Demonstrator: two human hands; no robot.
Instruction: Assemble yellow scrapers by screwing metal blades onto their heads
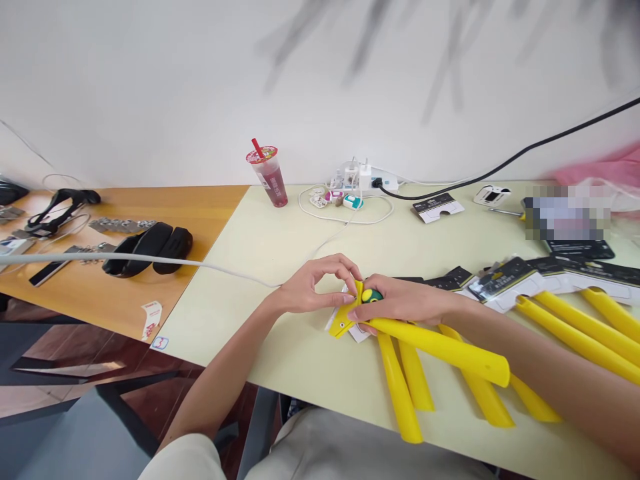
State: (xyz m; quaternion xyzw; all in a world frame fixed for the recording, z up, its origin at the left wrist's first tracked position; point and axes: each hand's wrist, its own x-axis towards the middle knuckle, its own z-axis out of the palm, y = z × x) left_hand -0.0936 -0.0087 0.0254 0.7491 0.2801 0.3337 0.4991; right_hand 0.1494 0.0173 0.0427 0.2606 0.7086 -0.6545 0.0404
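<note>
My right hand [395,300] is closed around the neck of a yellow scraper [440,347], whose long handle points right and toward me. A rounded green-and-yellow knob [371,296] shows beside its thumb and fingers; whether it is a separate tool's handle I cannot tell. My left hand [320,283] pinches the edge of the scraper's flat yellow head with thumb and fingertips. A screw or hole shows on that head. More yellow handles [400,393] lie under and beside my right forearm, with black-and-white cards [505,283] around their upper ends.
A cup with a red straw [273,179] stands near the wall. Behind my hands are a power strip [383,180], white cables and a loose card [437,207]. A blurred device [565,217] lies at the right. An orange-brown table [200,207] adjoins on the left, holding black gear.
</note>
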